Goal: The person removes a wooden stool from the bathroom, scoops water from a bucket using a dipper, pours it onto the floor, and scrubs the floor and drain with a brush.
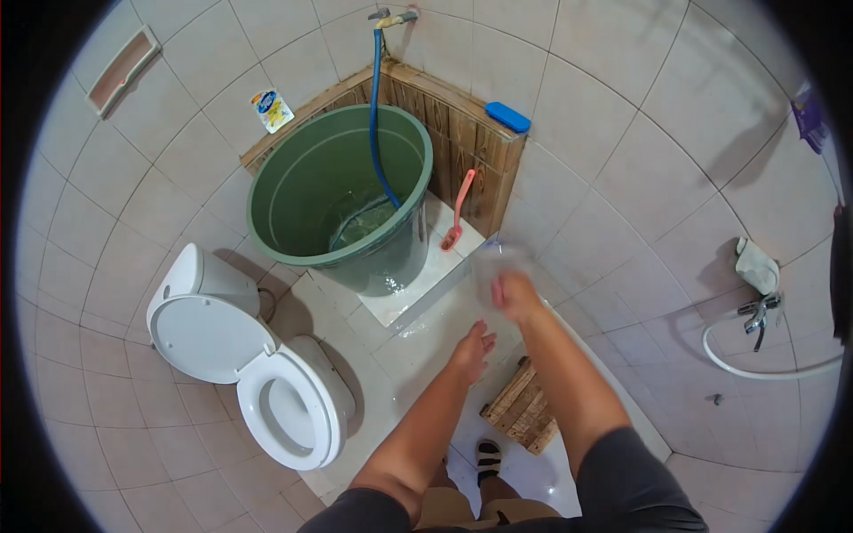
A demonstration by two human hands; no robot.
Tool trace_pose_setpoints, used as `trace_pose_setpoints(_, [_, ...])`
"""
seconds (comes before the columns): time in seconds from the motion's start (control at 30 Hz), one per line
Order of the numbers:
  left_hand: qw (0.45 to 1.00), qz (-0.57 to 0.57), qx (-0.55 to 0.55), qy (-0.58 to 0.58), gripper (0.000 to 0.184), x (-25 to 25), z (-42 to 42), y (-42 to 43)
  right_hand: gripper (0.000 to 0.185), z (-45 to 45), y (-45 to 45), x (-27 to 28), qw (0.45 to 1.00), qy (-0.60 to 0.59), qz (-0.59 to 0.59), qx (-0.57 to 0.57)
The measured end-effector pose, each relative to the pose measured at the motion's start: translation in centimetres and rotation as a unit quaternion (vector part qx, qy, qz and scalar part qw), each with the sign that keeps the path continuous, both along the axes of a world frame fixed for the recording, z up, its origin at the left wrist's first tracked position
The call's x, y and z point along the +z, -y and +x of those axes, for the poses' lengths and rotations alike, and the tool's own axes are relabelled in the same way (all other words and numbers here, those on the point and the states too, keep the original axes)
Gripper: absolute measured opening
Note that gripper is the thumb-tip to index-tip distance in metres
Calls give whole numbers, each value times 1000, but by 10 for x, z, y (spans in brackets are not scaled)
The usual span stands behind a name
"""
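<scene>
My right hand (514,297) is closed on a clear plastic container (499,259), smeared by motion, so its exact kind cannot be told. It hangs over the wet floor beside the tiled step (388,311). My left hand (473,353) is lower and to the left, fingers loosely apart, holding nothing. Just ahead, a pink long-handled scrub brush (458,211) leans against the wood-look panel, its head down on the step. A large green tub (412,233) stands on the step with water inside, and a blue hose (377,115) runs down into it.
A white toilet (286,410) with raised lid is at left. A wooden stool (522,410) stands beneath my right forearm. On the ledge lies a blue brush-like item (508,116); a sachet (272,110) is near the wall. A tap (759,311) with white hose is at right.
</scene>
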State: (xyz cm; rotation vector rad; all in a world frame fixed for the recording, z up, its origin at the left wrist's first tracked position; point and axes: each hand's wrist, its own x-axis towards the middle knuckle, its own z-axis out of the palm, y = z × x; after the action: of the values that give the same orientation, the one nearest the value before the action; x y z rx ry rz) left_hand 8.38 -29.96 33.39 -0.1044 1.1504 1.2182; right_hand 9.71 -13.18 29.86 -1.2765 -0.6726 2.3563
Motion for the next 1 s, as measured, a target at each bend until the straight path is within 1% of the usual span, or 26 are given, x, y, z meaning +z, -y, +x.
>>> trace_pose_setpoints(0.03, [1000,4,3,1,64,6,-6,1,15,-28,-53,-51,997,-62,24,41])
trace_pose_setpoints(0.07, [1000,7,7,1,62,9,-12,3,7,-72,-38,20,994,49,93,-17])
trace_pose_setpoints(0.13, [1000,5,10,7,59,10,-19,9,5,-78,-51,86,996,16,90,0])
trace_pose_setpoints(0.2, [1000,1,18,20,57,7,-20,18,4,-76,-59,123,996,-12,89,22])
trace_pose_setpoints(0.23, [999,0,21,25,56,5,-21,22,5,-73,-61,130,995,-24,90,33])
trace_pose_setpoints(0.33, [999,3,31,36,55,-3,-19,30,7,-32,-55,123,978,-126,169,3])
trace_pose_setpoints(0.43, [998,5,40,45,53,-4,-12,36,9,19,-23,125,974,-131,185,-9])
trace_pose_setpoints(0.5, [998,2,43,48,50,-1,-5,39,12,53,-3,115,977,-132,164,-28])
trace_pose_setpoints(0.57, [997,-4,52,59,48,-6,2,43,14,92,20,101,984,-99,144,-40])
trace_pose_setpoints(0.7, [996,-17,60,71,45,-15,14,49,9,165,66,83,996,20,90,10])
trace_pose_setpoints(0.77, [995,-16,63,77,47,-28,20,54,13,194,82,55,996,58,60,10])
trace_pose_setpoints(0.87, [993,-28,75,86,47,-40,23,60,19,198,94,14,988,148,-16,-32])
trace_pose_setpoints(0.97, [992,-38,87,88,45,-46,23,68,27,176,82,-63,991,133,-22,17])
trace_pose_setpoints(1.0, [991,-41,90,87,45,-48,23,70,32,155,77,-70,985,162,12,57])
